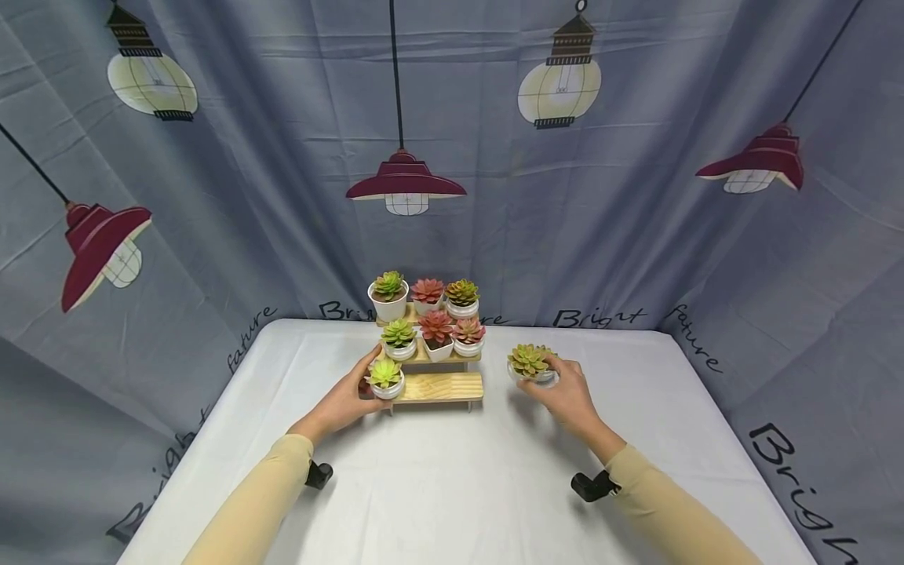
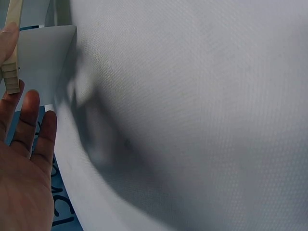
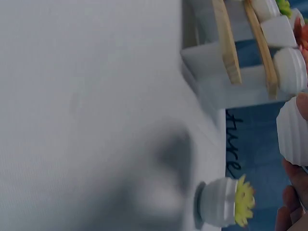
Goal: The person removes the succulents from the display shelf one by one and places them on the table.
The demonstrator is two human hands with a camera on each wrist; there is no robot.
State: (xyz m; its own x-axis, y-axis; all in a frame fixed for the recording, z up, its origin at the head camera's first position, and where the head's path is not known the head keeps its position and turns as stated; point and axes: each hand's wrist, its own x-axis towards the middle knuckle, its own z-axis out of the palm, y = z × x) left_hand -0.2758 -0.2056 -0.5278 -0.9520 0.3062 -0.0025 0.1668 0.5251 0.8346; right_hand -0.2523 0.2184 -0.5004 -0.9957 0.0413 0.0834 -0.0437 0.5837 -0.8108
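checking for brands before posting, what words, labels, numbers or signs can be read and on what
"Bright": black script on the blue-grey fabric curtain, left and right.
"Brigh": curtain, far right, cut off.
"fature", perhaps "future": curtain, left and right.
"Bri" and "re": curtain, either side of the tiered wooden stand.
"ture": curtain, right wrist view.
Left wrist view: curtain letters too partial to read.
No brands, labels or numbers legible.

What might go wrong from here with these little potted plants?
First, the raised pot in the right hand might knock the other pot, which stands nearby on the table. Second, the lower-left pot sits at the end of the bottom tier with the left hand around it, so a nudge on letting go could push it off. Third, the stand's upper two tiers are crowded, so a bump could topple several pots.
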